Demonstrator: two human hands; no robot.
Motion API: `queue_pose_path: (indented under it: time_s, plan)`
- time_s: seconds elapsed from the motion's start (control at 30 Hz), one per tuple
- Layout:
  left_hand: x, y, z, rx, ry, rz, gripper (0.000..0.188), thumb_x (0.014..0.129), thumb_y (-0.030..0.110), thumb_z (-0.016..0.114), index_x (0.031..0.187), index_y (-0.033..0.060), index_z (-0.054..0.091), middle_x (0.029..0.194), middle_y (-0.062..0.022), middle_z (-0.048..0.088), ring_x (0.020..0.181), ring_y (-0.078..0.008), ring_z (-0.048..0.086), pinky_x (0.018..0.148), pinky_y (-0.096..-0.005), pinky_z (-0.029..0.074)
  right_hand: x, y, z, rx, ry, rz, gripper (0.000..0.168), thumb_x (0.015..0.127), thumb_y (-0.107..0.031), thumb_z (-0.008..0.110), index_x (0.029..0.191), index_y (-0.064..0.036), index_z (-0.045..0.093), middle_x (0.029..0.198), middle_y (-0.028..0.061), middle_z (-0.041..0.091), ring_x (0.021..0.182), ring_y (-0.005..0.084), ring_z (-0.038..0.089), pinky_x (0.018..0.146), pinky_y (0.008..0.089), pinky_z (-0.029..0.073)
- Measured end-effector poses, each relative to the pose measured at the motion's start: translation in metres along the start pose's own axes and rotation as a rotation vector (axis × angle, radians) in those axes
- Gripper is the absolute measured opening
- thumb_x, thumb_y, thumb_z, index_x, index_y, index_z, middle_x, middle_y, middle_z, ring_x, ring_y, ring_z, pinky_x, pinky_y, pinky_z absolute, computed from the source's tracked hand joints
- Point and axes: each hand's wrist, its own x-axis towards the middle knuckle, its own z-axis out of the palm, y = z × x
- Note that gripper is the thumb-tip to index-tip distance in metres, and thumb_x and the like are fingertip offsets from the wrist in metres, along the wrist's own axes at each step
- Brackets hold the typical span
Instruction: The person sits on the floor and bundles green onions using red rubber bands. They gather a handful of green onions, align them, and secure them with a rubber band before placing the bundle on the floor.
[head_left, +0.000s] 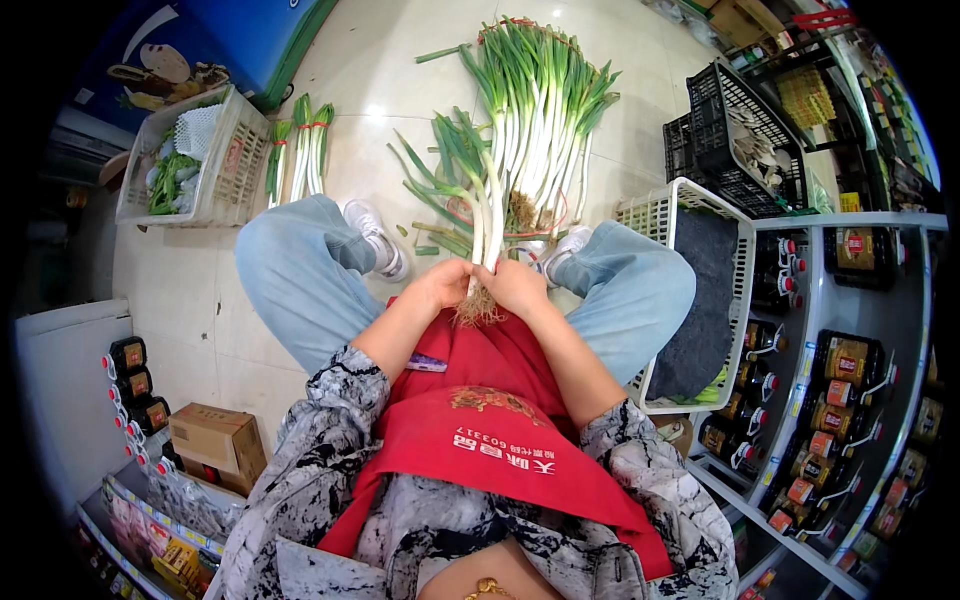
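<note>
My left hand (444, 283) and my right hand (519, 286) meet around the white lower stalks of a few green onions (486, 217), just above their roots (478, 307), over the red apron (480, 360). The leaves of these stalks point away from me. Beyond them lies a large pile of green onions (540, 127) on the tiled floor, with a red tie across the leaf tips and soil on the roots. Cut green pieces (450, 241) lie between my shoes. Small bundles of green onions with red bands (309, 146) lie to the left.
A white crate of vegetables (238, 161) stands at the left. At the right are a white basket with a dark cover (747, 300), black crates (697, 135) and shelves of bottles (814, 315). A cardboard box (225, 442) and bottles (139, 382) stand at lower left.
</note>
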Motion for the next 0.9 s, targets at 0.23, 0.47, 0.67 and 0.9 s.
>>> queue_pose_path:
  time_s: [0.23, 0.47, 0.67, 0.9]
  plan:
    - [0.008, -0.003, -0.011, -0.096, -0.016, 0.051, 0.027, 0.086, 0.012, 0.043, 0.107, -0.0045, 0.05, 0.098, -0.0167, 0.059, 0.09, -0.0254, 0.058, 0.083, -0.0376, 0.046, -0.001, 0.004, 0.019, -0.083, -0.031, -0.047, 0.04, 0.075, -0.041, 0.051, 0.08, -0.004, 0.065, 0.078, 0.0161, 0.064, 0.074, 0.031, 0.063, 0.064, 0.0413, 0.049]
    - [0.002, -0.004, 0.008, -0.021, 0.088, 0.11, 0.027, 0.09, 0.022, 0.044, 0.105, 0.0006, 0.053, 0.094, -0.0122, 0.06, 0.083, -0.0221, 0.059, 0.076, -0.0325, 0.048, -0.009, 0.002, 0.022, -0.146, 0.032, -0.084, 0.042, 0.081, -0.043, 0.045, 0.075, -0.005, 0.064, 0.075, 0.0161, 0.063, 0.072, 0.0324, 0.062, 0.063, 0.0429, 0.048]
    - [0.007, -0.012, -0.006, 0.158, 0.191, 0.216, 0.029, 0.082, 0.032, 0.06, 0.089, 0.0038, 0.058, 0.081, -0.0077, 0.059, 0.074, -0.0171, 0.057, 0.06, -0.0301, 0.048, -0.007, -0.002, 0.032, -0.127, -0.028, -0.189, 0.048, 0.084, -0.043, 0.041, 0.074, -0.002, 0.063, 0.074, 0.0183, 0.062, 0.072, 0.0345, 0.061, 0.064, 0.043, 0.048]
    - [-0.033, 0.003, 0.035, 0.514, 0.253, 0.271, 0.017, 0.081, 0.018, 0.054, 0.083, 0.0014, 0.051, 0.066, -0.0042, 0.051, 0.05, -0.012, 0.049, 0.041, -0.0253, 0.04, 0.026, 0.059, -0.01, 0.767, -0.01, 0.167, 0.048, 0.085, -0.045, 0.048, 0.085, 0.001, 0.06, 0.077, 0.0157, 0.063, 0.045, 0.0137, 0.048, 0.047, 0.0276, 0.041]
